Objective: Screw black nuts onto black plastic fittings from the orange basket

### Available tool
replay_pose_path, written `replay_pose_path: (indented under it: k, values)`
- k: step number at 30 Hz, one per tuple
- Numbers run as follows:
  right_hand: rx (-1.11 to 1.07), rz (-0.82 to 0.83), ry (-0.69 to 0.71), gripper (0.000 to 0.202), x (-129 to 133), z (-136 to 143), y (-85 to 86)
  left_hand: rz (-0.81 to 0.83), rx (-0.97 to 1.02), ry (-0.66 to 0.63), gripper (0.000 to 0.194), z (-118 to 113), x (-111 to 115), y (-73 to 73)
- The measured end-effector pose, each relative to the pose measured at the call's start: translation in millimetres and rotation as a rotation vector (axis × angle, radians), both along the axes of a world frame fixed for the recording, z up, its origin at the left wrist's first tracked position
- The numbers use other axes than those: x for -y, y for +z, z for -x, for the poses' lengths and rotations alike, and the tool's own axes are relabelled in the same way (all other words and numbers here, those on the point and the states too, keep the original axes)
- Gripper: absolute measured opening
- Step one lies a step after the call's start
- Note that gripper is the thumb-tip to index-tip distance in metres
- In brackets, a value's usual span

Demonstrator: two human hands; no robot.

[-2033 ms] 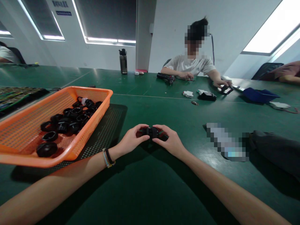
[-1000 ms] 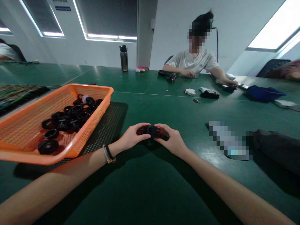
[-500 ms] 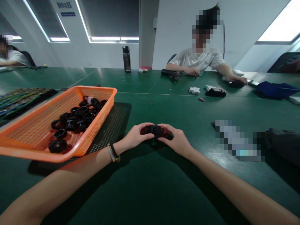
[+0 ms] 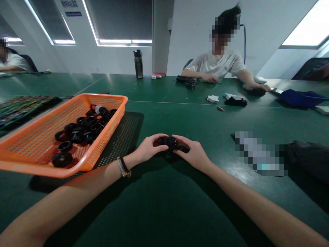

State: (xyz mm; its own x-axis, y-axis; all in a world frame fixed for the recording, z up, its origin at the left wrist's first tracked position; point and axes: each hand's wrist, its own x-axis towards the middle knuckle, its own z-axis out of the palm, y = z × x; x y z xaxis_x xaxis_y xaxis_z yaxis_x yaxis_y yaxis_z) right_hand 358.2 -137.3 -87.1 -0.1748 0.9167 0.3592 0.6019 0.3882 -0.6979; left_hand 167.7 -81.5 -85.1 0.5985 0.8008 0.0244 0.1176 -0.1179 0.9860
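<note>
Black fitting [image 4: 171, 142], pinched at fingertips between left hand [image 4: 148, 147] and right hand [image 4: 194, 151], right of the orange basket [image 4: 51, 118], on or just above the desk [image 4: 172, 202], hard to tell which. Could slip and roll away if squeezed unevenly or twisted off-line.

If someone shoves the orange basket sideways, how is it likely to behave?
The orange basket probably holds its shape: its perforated, moulded-looking walls meet a thick rim. Being wide and low, it seems unlikely to tip. The black parts lie loose inside, several ring-shaped, so some might slide or roll.
</note>
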Motion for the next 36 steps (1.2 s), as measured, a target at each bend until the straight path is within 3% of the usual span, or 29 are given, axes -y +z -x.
replay_pose_path:
  k: [10,15,36]
  values:
    - [0.012,-0.138,-0.031,0.039,-0.1,-0.7,-3.0,0.015,-0.011,-0.009,0.044,-1.5,0.8,3.6]
    - [-0.017,-0.117,-0.031,0.030,0.6,0.8,-0.7,0.036,-0.006,-0.012,0.044,-1.6,1.4,3.8]
    - [0.019,-0.085,-0.038,0.034,-0.5,2.5,1.7,0.040,-0.007,0.014,0.045,0.8,-0.3,2.3]
